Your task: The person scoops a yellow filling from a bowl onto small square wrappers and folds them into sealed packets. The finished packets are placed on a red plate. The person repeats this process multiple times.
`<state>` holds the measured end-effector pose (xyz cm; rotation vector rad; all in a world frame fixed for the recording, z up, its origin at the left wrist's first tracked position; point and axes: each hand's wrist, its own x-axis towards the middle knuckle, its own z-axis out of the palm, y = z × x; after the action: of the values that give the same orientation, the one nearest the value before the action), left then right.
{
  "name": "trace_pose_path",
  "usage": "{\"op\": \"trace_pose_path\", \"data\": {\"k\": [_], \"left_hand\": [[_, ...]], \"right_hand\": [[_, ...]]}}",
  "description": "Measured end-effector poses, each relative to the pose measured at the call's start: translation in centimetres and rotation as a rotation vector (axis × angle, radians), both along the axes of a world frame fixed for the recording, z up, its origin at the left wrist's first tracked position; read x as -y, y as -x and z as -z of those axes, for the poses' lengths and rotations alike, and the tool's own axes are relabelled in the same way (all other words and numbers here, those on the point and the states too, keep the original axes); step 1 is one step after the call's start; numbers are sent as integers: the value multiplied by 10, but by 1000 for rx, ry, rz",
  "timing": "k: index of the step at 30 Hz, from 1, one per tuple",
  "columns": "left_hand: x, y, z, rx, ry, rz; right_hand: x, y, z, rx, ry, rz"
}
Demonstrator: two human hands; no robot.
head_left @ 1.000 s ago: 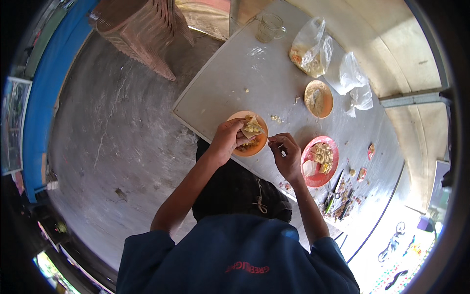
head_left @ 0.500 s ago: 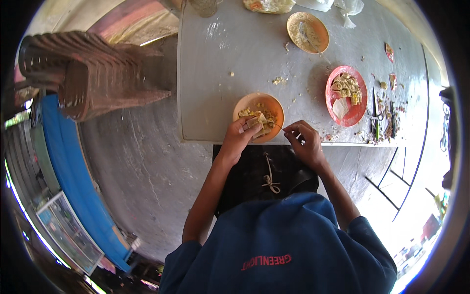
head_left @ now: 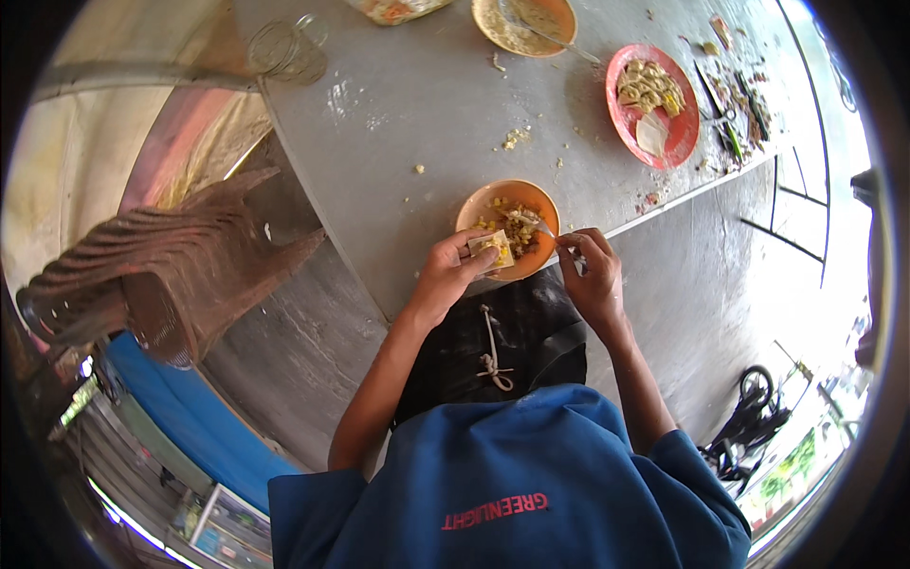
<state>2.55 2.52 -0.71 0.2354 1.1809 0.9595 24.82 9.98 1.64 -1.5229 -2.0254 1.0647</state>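
My left hand [head_left: 450, 272] pinches a small square wrapper [head_left: 492, 250] with a bit of yellow filling on it. The wrapper is held over the left rim of an orange bowl [head_left: 471, 205]. Inside that bowl lies a chopped yellow and brown filling [head_left: 517, 209]. My right hand [head_left: 591, 275] is closed on the thin handle of a metal spoon [head_left: 542, 228] at the bowl's right rim. The spoon's head is down at the filling; its exact shape is hard to make out.
Farther right on the grey table [head_left: 398, 123] stands a red plate [head_left: 621, 123] of folded wrapped pieces. Behind are another orange bowl [head_left: 559, 43] with pale paste and a glass jar [head_left: 284, 57]. Scissors [head_left: 725, 116] lie among scraps at right. Stacked brown chairs [head_left: 180, 256] stand left.
The view has turned, so the table sits slanted. The spoon's head has moved from the wrapper to the filling in the bowl. The wrapper now shows flatter, with filling on it.
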Motion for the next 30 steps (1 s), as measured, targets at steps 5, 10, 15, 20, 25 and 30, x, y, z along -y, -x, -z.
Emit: {"op": "trace_pose_path", "data": {"k": [5,10,15,20,25,30], "left_hand": [[-5,11,-4,10,-27,23],[-4,20,-4,60,-33,53],[-7,20,-3,24,-77,10],[-7,15,-14,-27,-98,5],[-12,-3,-19,41,-88,4],[-15,-23,-26,-9,-99,16]], "right_hand": [[5,11,3,16,-193,23],[12,15,-4,-8,-218,-167],[13,30,-6,-69,-151,-220],[8,35,-18,-163,-157,-252],[5,23,-25,-201,-105,-226],[-1,4,-19,-277,23,-201]]}}
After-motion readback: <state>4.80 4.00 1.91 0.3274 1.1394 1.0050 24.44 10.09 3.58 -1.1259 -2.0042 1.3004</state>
